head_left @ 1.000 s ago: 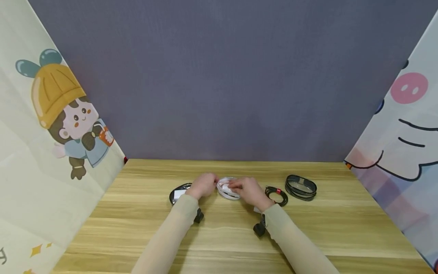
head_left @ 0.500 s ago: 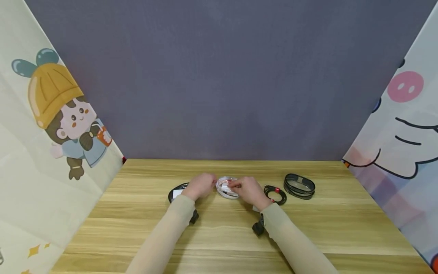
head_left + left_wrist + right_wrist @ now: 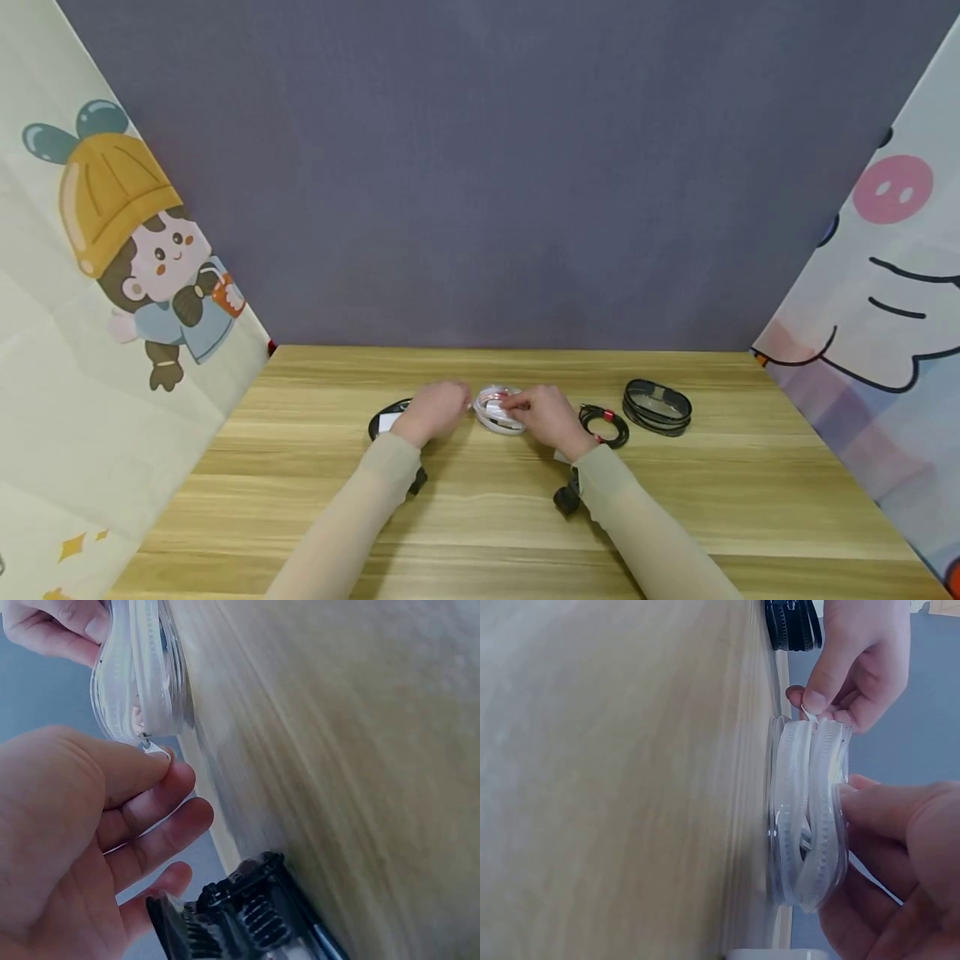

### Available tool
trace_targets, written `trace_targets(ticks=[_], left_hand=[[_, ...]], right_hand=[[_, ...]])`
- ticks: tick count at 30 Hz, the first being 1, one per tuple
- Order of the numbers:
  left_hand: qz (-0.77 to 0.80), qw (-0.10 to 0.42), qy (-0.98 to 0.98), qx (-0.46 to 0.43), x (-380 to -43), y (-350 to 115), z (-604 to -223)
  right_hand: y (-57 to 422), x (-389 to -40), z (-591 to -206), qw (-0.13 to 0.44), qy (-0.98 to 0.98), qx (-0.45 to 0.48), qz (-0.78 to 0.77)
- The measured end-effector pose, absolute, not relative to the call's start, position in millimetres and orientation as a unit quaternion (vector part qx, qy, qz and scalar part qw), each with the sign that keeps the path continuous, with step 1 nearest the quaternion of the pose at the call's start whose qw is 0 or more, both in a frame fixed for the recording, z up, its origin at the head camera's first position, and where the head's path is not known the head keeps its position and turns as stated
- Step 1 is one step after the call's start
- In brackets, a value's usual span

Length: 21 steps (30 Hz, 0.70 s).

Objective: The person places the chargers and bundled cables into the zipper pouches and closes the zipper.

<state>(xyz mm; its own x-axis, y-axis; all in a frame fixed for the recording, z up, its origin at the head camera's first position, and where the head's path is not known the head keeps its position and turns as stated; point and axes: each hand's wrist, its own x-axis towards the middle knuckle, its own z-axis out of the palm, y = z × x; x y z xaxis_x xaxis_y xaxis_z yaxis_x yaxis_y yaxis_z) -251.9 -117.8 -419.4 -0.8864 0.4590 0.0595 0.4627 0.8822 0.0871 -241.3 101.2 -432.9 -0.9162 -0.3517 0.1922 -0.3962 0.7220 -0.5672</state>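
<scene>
A clear round pouch (image 3: 489,418) with a white zipper rests on the wooden table between both hands. My left hand (image 3: 435,410) pinches the small white zipper pull (image 3: 157,751) between thumb and forefinger at the pouch's left end; its other fingers curl loosely. From the other side, my right hand (image 3: 550,418) grips the pouch, thumb on top and fingers at its side, as the right wrist view shows. There the zipper (image 3: 821,817) gapes on the side near my right hand, and a small metallic piece (image 3: 805,838) shows inside; the rest of the contents is unclear.
Right of my right hand lies a coiled black cable (image 3: 622,427) with a red tie. Beyond it stands a clear oval case (image 3: 657,422) with black edging. Another black-edged case (image 3: 374,427) with a white piece sits behind my left wrist. A grey panel (image 3: 480,208) rises behind the table (image 3: 480,533).
My left hand has shifted slightly left and its wrist has swung outward, with the zipper end of the pouch still at its fingertips. My right hand and the pouch have hardly moved.
</scene>
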Motion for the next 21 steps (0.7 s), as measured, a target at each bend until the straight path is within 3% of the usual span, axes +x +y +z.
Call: trace_targets(ticks=[21], left_hand=[[0.034, 0.099, -0.955, -0.276, -229.4, -107.0, -421.4]], right_hand=[[101.0, -238.2, -436.8, 0.045, -0.926, 0.19, 0.322]])
